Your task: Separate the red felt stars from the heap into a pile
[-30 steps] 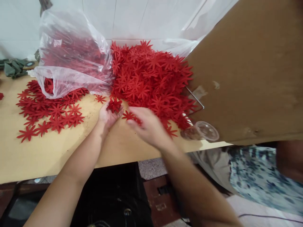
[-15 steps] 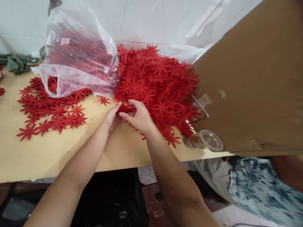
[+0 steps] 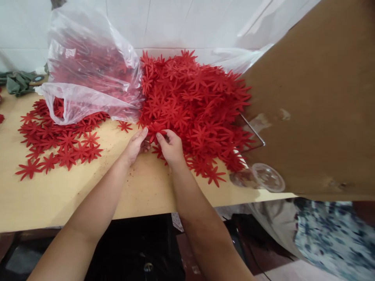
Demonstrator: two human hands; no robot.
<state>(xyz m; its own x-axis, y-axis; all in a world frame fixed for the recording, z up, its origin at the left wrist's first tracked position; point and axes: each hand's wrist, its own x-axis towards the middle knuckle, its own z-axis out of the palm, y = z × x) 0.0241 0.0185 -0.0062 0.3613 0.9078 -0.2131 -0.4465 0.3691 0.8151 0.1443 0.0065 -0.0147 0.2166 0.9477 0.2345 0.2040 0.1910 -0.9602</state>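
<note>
A red flower-shaped piece (image 3: pixel 156 132) with several narrow petals is held up between my two hands over the table. My right hand (image 3: pixel 171 147) pinches it, thumb on top and fingers behind. On the opposite edge, my left hand (image 3: pixel 136 146) has its thumb against the petals and its other fingers curled underneath, partly hidden. Just behind them rises a large heap of similar red flower pieces (image 3: pixel 187 97). One loose red flower piece (image 3: pixel 124 126) lies left of the heap.
A clear plastic bag (image 3: pixel 88 66) of red pieces stands at the wall, with more flowers (image 3: pixel 66 148) spread before it. At right are a cardboard sheet (image 3: pixel 310 101), a metal rod (image 3: pixel 252 129) and a clear plastic cup (image 3: pixel 268 177). A person's patterned clothing (image 3: pixel 334 238) shows below.
My hands have moved slightly apart, and the red flower piece between them now shows spread open and more fully. The whole view has shifted a little.
</note>
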